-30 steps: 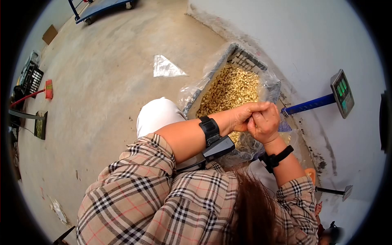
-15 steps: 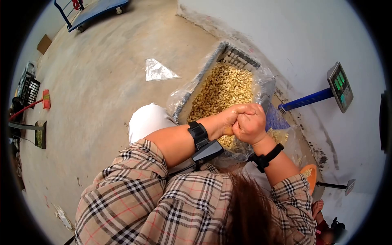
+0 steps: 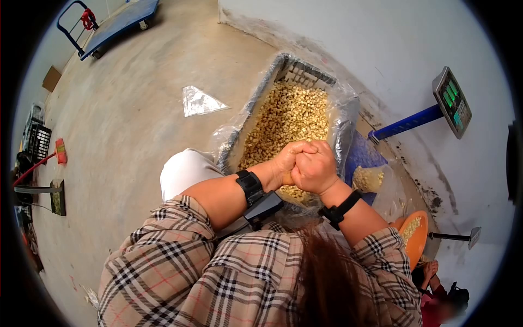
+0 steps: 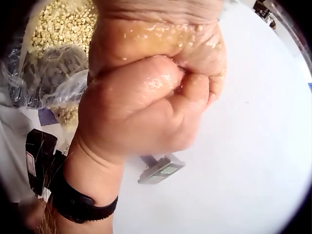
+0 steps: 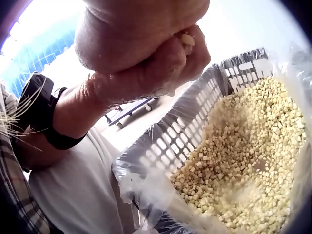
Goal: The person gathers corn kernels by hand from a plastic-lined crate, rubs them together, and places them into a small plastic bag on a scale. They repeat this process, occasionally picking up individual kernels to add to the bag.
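Clasped together over the near part of a plastic-lined crate (image 3: 348,122) are the left hand (image 3: 284,162) and the right hand (image 3: 316,168), fingers curled tightly against each other. Small pale yellow pieces (image 3: 291,111) fill much of the crate. In the left wrist view the right hand (image 4: 141,105) is a wet fist under the left hand (image 4: 151,41), whose skin carries small crumbs. A pale piece (image 5: 187,40) shows between the hands in the right wrist view, below the right hand (image 5: 141,34) and beside the left hand (image 5: 146,75). Whatever else lies inside the grip is hidden.
A scale display (image 3: 453,102) on a blue post rises at the right, near the wall. Close by are a bag of pieces (image 3: 368,179) and an orange bowl (image 3: 415,237). A clear plastic sheet (image 3: 200,101) lies on the floor; a blue cart (image 3: 117,27) stands farther back.
The clasped hands have shifted slightly left in the head view, still pressed together. The view has turned, so the orange bowl and another person at lower right show more fully.
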Motion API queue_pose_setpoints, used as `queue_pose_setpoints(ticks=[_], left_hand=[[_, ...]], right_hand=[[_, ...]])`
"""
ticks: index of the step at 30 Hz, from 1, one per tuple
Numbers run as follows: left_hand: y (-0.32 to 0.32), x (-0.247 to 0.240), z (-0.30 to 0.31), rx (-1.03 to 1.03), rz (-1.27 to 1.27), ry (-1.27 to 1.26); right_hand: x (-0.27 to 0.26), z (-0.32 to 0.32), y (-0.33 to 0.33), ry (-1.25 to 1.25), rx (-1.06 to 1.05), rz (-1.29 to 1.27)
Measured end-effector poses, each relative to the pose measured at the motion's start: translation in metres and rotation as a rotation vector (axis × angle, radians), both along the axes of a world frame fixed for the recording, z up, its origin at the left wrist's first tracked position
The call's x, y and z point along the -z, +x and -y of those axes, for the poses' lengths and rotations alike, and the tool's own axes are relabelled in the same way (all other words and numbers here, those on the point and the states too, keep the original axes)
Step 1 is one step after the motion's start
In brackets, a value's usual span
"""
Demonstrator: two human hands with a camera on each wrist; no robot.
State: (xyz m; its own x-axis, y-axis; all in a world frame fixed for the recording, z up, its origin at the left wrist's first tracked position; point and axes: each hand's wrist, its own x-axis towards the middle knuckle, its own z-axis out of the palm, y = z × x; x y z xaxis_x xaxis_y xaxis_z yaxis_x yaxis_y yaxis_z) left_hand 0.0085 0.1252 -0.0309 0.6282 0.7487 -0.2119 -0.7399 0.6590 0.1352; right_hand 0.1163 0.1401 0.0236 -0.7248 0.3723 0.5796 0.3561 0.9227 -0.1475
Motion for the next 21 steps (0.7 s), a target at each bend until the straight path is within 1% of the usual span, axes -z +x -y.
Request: queue_pose_setpoints(ticks=[7, 10, 13, 16, 19, 20, 21], left_hand=[[0.001, 0.005, -0.001, 0.029, -0.002, -0.085], [0.004, 0.005, -0.001, -0.056, -0.111, -0.087], [0.001, 0.012, -0.001, 0.004, -0.019, -0.040], [-0.002, 0.004, 0.000, 0.064, 0.019, -0.120], [-0.001, 0.011, -0.001, 0.001, 0.032, -0.110], [0.004, 0.018, -0.001, -0.084, -0.112, -0.143], [0.004, 0.011, 0.000, -0.083, -0.110, -0.128]], right_hand=[[0.005, -0.004, 0.001, -0.015, -0.015, -0.022], [0.010, -0.006, 0.002, -0.022, -0.025, -0.033], [0.014, -0.007, 0.002, -0.039, -0.036, -0.032], [0.014, -0.008, 0.003, -0.063, -0.038, -0.035], [0.015, -0.007, 0.002, -0.099, -0.046, -0.053], [0.016, -0.008, 0.002, -0.102, -0.048, -0.060], [0.015, -0.006, 0.003, -0.106, -0.051, -0.067]])
